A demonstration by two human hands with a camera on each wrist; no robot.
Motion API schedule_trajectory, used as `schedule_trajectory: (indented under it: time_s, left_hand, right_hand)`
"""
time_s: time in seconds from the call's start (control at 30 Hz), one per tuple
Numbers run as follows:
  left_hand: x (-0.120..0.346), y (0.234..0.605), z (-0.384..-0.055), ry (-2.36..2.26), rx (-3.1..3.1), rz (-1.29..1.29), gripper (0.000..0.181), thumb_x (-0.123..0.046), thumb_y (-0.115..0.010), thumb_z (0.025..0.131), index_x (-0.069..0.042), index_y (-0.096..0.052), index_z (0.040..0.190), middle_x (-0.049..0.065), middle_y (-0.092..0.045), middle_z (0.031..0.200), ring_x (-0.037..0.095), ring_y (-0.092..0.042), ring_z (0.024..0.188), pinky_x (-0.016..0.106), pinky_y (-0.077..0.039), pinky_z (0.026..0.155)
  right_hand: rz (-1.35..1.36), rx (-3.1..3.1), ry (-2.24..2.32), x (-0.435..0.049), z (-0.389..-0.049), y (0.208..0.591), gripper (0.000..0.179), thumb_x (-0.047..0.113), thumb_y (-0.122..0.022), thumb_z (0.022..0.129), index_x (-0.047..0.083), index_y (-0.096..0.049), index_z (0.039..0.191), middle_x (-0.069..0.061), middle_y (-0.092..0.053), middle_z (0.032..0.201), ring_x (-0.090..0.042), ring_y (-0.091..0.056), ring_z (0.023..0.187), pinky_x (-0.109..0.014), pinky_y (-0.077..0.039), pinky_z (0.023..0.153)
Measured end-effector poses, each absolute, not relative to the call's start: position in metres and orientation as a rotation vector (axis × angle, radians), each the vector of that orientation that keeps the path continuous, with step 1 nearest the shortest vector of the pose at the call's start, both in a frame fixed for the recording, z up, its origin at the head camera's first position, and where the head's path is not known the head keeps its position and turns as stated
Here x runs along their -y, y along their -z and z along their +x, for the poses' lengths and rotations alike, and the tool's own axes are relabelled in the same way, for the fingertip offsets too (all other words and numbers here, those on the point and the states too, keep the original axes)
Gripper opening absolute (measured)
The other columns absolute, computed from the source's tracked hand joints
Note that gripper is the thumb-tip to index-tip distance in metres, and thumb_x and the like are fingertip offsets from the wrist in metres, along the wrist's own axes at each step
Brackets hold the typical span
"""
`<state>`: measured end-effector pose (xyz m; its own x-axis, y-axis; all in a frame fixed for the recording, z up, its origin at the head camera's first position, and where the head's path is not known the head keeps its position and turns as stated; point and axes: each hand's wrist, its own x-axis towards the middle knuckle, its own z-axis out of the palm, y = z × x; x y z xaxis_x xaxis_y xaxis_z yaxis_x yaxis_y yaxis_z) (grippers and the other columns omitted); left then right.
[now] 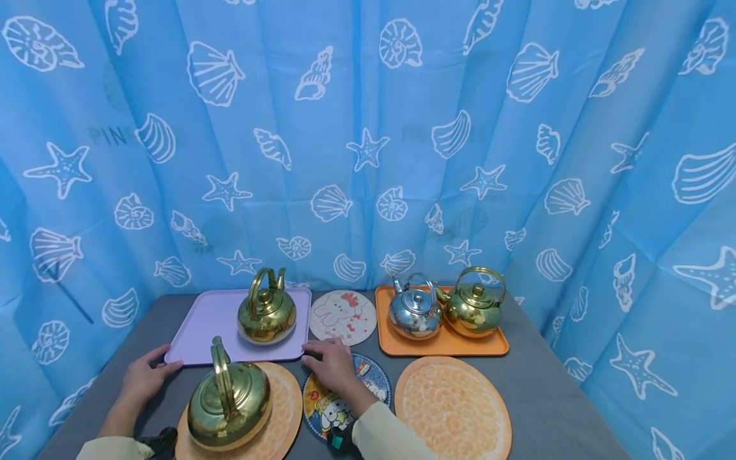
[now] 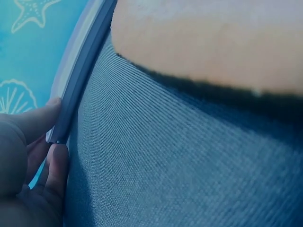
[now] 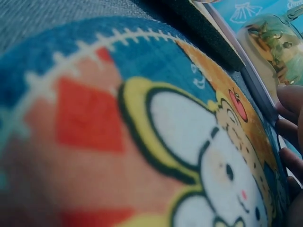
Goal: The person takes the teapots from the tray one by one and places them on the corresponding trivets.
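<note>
A lilac tray (image 1: 207, 319) lies at the back left of the table, with a gold kettle (image 1: 266, 317) standing on its right half. At the tray's near left corner my left hand (image 1: 142, 381) pinches the rim between thumb and fingers, as the left wrist view shows up close on the tray edge (image 2: 78, 71). My right hand (image 1: 333, 365) grips the near right corner, its fingers (image 3: 291, 101) at the rim, its wrist over a round cartoon mat (image 1: 370, 377). Between my arms, a second gold kettle (image 1: 230, 402) stands nearer on a round tan mat (image 1: 284, 396).
An orange tray (image 1: 402, 347) at the back right holds a silver kettle (image 1: 415, 314) and a gold kettle (image 1: 474, 310). A round rabbit mat (image 1: 343, 316) lies between the trays. Another tan mat (image 1: 454, 409) is front right. A blue shell-patterned curtain (image 1: 368, 179) hangs behind the table.
</note>
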<state>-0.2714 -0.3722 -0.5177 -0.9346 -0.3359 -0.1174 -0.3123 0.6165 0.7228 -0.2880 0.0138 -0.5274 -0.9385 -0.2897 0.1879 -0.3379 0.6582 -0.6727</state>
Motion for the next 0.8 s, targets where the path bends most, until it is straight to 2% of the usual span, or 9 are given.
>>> schedule_trajectory:
  time_s: [0.17, 0.33, 0.5, 0.63, 0.8]
  left_hand:
    - [0.37, 0.517, -0.272, 1.226, 2.793, 0.582, 0.077, -0.031, -0.072, 0.088, 0.008, -0.035, 0.144, 0.04, -0.035, 0.138, 0.053, -0.037, 0.124, 0.063, -0.028, 0.103]
    - [0.373, 0.519, -0.271, 1.21, 2.789, 0.581, 0.076, -0.031, -0.072, 0.088, 0.008, -0.036, 0.143, 0.041, -0.035, 0.138, 0.053, -0.04, 0.122, 0.062, -0.03, 0.102]
    - [0.374, 0.518, -0.27, 1.166, 2.803, 0.565, 0.074, -0.031, -0.071, 0.089, 0.009, -0.037, 0.142, 0.041, -0.038, 0.135, 0.054, -0.041, 0.12, 0.062, -0.031, 0.101]
    - [0.372, 0.516, -0.269, 1.156, 2.82, 0.56, 0.076, -0.032, -0.071, 0.089, 0.008, -0.037, 0.142, 0.041, -0.04, 0.133, 0.055, -0.038, 0.121, 0.063, -0.03, 0.101]
    - [0.37, 0.514, -0.269, 1.191, 2.821, 0.591, 0.076, -0.033, -0.071, 0.09, 0.007, -0.035, 0.143, 0.041, -0.036, 0.136, 0.056, -0.035, 0.124, 0.064, -0.028, 0.102]
  right_hand:
    - [0.554, 2.765, -1.253, -0.017, -0.288, 0.526, 0.029, 0.027, -0.062, 0.096, 0.017, -0.07, 0.122, 0.001, -0.062, 0.13, -0.021, -0.05, 0.122, -0.05, -0.031, 0.102]
    - [0.576, 2.698, -1.409, -0.018, -0.288, 0.52, 0.029, 0.022, -0.061, 0.097, 0.01, -0.068, 0.122, -0.004, -0.062, 0.128, -0.023, -0.051, 0.125, -0.05, -0.034, 0.106]
    - [0.579, 2.622, -1.528, -0.015, -0.285, 0.508, 0.03, 0.02, -0.061, 0.098, 0.008, -0.066, 0.124, -0.002, -0.063, 0.125, -0.022, -0.054, 0.12, -0.046, -0.042, 0.1]
    - [0.507, 2.588, -1.648, -0.009, -0.283, 0.497, 0.03, 0.021, -0.061, 0.098, 0.013, -0.066, 0.126, 0.0, -0.062, 0.125, -0.021, -0.056, 0.117, -0.042, -0.047, 0.095]
    - [0.495, 2.51, -1.845, 0.001, -0.285, 0.482, 0.033, 0.023, -0.06, 0.098, 0.01, -0.063, 0.128, -0.004, -0.063, 0.125, -0.018, -0.059, 0.11, -0.037, -0.05, 0.09]
